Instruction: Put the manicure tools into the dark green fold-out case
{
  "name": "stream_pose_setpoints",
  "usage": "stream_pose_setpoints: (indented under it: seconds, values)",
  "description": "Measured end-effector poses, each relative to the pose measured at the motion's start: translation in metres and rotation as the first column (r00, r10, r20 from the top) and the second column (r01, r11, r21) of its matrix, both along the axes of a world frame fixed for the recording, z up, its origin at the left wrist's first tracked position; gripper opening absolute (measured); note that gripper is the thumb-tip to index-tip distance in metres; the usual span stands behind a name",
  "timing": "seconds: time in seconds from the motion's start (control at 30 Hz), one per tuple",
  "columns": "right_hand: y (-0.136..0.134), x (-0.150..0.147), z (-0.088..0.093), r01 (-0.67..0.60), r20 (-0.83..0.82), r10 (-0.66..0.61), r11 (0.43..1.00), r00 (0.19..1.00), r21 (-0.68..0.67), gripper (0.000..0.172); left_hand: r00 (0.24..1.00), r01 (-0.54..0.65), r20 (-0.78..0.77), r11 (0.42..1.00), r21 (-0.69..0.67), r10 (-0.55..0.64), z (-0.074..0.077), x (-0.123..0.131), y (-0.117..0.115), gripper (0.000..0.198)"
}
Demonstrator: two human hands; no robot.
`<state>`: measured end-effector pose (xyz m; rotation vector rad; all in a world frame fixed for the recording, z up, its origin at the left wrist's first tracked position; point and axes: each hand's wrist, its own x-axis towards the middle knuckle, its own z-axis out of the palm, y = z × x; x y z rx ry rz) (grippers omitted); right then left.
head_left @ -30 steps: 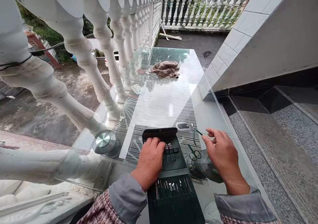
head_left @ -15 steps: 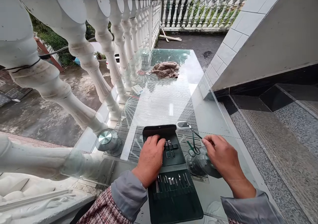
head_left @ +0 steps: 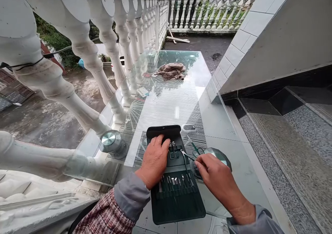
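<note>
Your right hand (head_left: 215,173) has thumb and forefinger clamped on one handle of the nippers (head_left: 184,153), held over the right edge of the case (head_left: 178,208); the other handle hangs free. Pinch firmly so it won't swing into the small tools (head_left: 175,181). Your left hand (head_left: 154,159) lies on the upper panel, thumb apart beside the clippers (head_left: 171,155); whether its fingers grip anything, I can't tell. Press there evenly, steadying the case on the glass table (head_left: 166,106). Mind the scissors (head_left: 193,146) just beside.
</note>
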<state>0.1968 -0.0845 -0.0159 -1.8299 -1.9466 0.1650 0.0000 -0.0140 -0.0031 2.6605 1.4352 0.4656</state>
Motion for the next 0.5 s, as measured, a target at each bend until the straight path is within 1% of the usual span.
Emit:
stream_pose_setpoints:
  seconds: [0.17,0.3,0.4,0.5]
  values:
    - [0.008,-0.019,-0.005,0.022,0.113,-0.037,0.991,0.993,0.131,0.02,1.0,0.009,0.002,1.0,-0.004,-0.009,-0.002,-0.002,-0.001,0.036]
    - [0.014,-0.028,-0.006,0.041,0.173,-0.064,0.99,0.983,0.135,0.021,1.0,0.02,0.003,1.0,-0.007,-0.02,-0.002,-0.003,-0.001,0.035]
    - [0.018,-0.028,-0.004,0.047,0.159,-0.066,0.992,0.985,0.119,0.022,1.0,0.02,-0.008,1.0,-0.007,-0.02,-0.001,-0.004,-0.001,0.034]
    - [0.021,-0.018,0.0,0.059,0.078,-0.071,0.988,0.994,0.14,0.022,1.0,0.013,-0.015,1.0,-0.01,-0.013,-0.001,-0.005,-0.001,0.034]
